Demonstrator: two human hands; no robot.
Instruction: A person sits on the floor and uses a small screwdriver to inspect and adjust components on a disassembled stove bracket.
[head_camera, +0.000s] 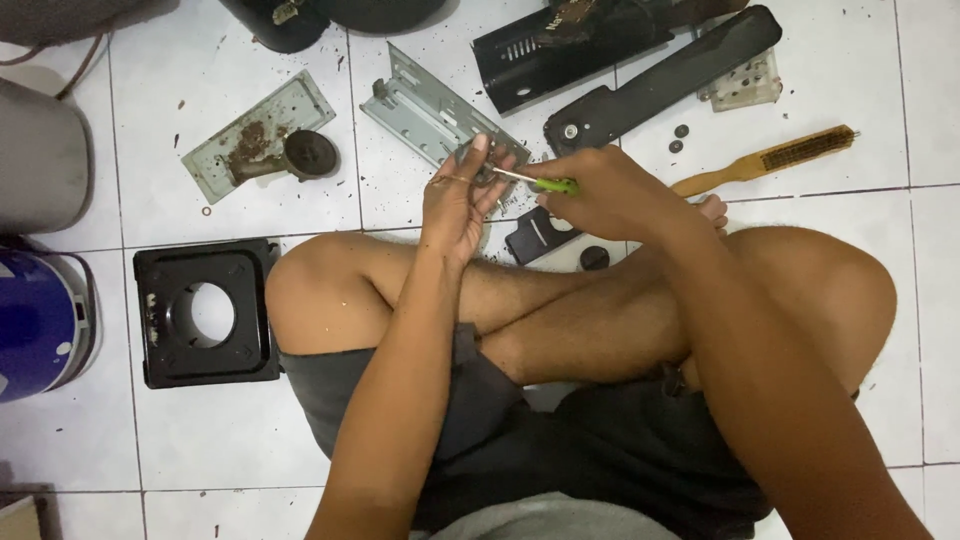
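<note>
I sit cross-legged on a white tiled floor. My left hand (458, 200) pinches a small grey metal part (478, 160) above my knees. My right hand (610, 190) grips a green-handled screwdriver (548, 184), whose thin shaft points left and meets the metal part. The two hands nearly touch. Much of the small part is hidden by my fingers.
Taken-apart pieces lie around: a grey metal bracket (435, 108), a rusty plate (255, 140) with a dark round disc (310, 153), a black square frame with a round hole (205, 312), long black covers (660, 75), a wire brush (770, 160), a blue-and-grey appliance (35, 320) at left.
</note>
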